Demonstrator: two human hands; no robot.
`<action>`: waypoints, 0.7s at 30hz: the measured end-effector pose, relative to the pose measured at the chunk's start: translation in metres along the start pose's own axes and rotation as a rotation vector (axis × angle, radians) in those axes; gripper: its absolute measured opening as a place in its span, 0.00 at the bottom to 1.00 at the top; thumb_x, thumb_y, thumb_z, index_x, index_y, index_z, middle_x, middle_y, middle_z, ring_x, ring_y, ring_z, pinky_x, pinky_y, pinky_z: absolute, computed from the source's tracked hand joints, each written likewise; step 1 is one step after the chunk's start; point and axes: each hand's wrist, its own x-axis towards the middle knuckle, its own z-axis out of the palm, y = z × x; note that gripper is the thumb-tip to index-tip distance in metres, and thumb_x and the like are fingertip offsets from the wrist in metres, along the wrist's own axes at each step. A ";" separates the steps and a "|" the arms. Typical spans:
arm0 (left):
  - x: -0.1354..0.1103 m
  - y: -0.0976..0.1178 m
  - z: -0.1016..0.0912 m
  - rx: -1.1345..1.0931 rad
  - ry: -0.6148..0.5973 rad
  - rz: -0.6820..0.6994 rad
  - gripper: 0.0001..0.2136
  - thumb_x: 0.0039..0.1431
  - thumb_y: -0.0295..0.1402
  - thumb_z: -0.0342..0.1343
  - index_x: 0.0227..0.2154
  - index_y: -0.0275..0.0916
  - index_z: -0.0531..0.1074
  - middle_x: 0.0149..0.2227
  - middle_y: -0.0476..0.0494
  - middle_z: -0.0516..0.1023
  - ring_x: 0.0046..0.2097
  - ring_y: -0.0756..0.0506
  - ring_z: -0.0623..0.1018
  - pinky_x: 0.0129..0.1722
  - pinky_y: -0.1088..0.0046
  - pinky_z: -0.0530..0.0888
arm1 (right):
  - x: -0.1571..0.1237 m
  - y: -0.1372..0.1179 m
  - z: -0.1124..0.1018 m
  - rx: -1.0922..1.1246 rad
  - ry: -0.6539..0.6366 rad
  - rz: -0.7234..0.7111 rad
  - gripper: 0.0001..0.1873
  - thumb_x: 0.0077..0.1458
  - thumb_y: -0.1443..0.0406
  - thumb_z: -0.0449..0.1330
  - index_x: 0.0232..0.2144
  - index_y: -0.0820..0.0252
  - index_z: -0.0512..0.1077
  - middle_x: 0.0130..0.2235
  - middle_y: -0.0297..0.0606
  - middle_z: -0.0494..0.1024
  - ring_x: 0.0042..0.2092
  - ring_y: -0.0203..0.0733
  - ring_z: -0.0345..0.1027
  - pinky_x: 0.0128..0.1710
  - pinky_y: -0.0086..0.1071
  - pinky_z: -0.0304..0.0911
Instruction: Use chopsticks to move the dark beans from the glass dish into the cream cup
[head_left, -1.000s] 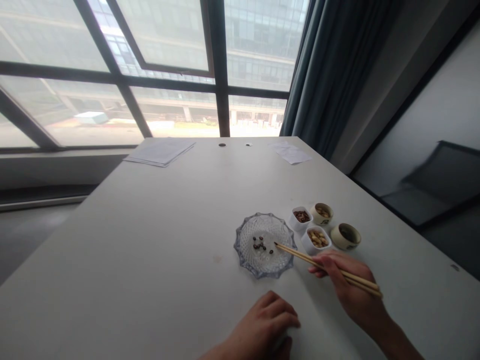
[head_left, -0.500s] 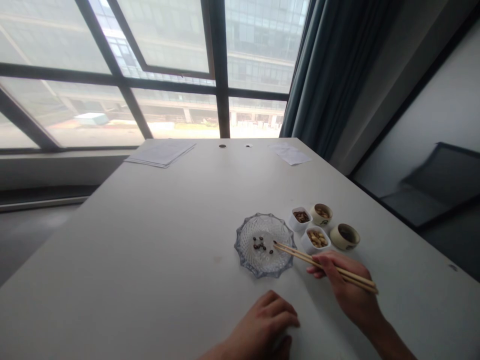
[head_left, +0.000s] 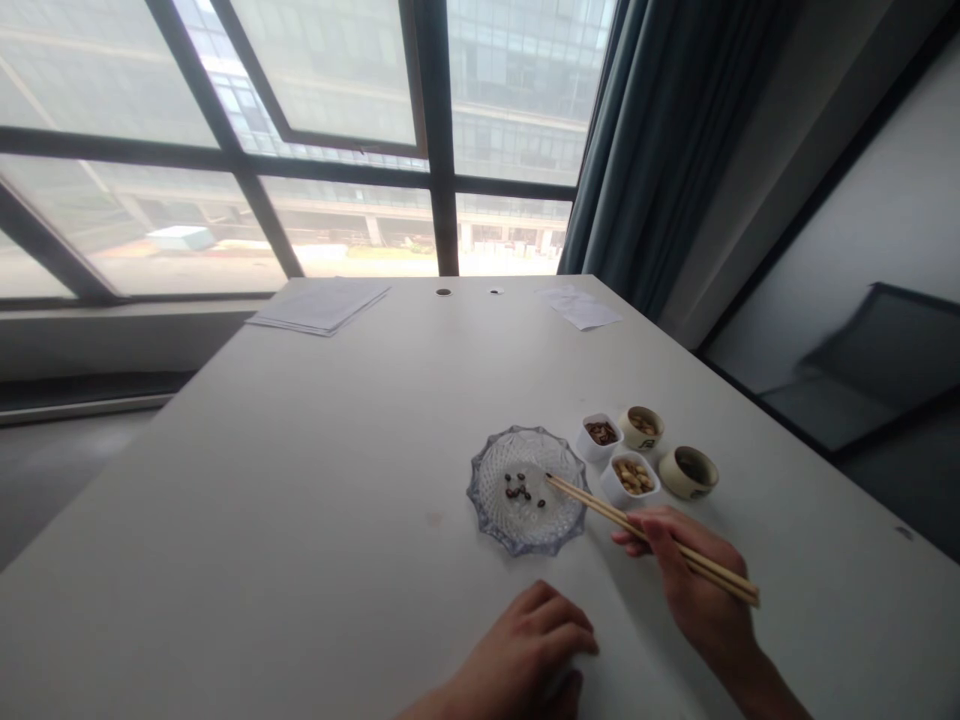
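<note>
Beans (head_left: 523, 490) where?
"Glass dish (head_left: 493, 456). Right hand (head_left: 694, 562) grips chopsticks (head_left: 600, 508), tips at dish's two o'clock; left hand (head_left: 536, 640), six o'clock, curls, contents unclear."
"Step?"
"Probably moving beans; next needs steady tips."

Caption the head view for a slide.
Right hand holds chopsticks over a glass dish with small dark pieces; left hand rests on the white table.

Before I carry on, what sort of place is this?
Probably an office or meeting room: a broad white flat-topped table with stacked white paper sheets stands by large dark-framed glass windows.
</note>
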 end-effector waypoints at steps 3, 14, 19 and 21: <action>0.001 0.001 -0.001 0.000 0.002 0.000 0.25 0.49 0.17 0.60 0.49 0.46 0.73 0.52 0.47 0.84 0.52 0.40 0.78 0.57 0.65 0.77 | -0.002 0.000 0.000 -0.008 0.008 -0.005 0.15 0.71 0.57 0.64 0.35 0.56 0.86 0.32 0.40 0.88 0.28 0.42 0.83 0.31 0.30 0.79; 0.000 0.000 0.000 -0.010 0.007 0.001 0.23 0.51 0.17 0.61 0.48 0.45 0.74 0.52 0.46 0.84 0.52 0.39 0.78 0.56 0.65 0.78 | -0.005 -0.004 0.002 -0.023 0.006 -0.017 0.16 0.72 0.56 0.63 0.35 0.56 0.85 0.32 0.39 0.88 0.29 0.43 0.83 0.31 0.29 0.79; 0.000 0.001 0.000 0.005 -0.006 -0.008 0.23 0.50 0.17 0.60 0.48 0.45 0.74 0.53 0.46 0.84 0.53 0.39 0.78 0.57 0.65 0.78 | 0.002 -0.004 0.008 0.004 -0.058 -0.028 0.16 0.72 0.56 0.63 0.36 0.56 0.85 0.31 0.39 0.87 0.29 0.42 0.82 0.30 0.30 0.79; 0.000 0.000 0.001 0.010 -0.007 -0.005 0.23 0.51 0.18 0.61 0.48 0.45 0.74 0.53 0.46 0.84 0.53 0.39 0.78 0.57 0.64 0.77 | 0.004 -0.004 0.012 0.017 -0.066 -0.034 0.16 0.72 0.56 0.63 0.35 0.57 0.85 0.31 0.39 0.86 0.28 0.42 0.82 0.30 0.30 0.79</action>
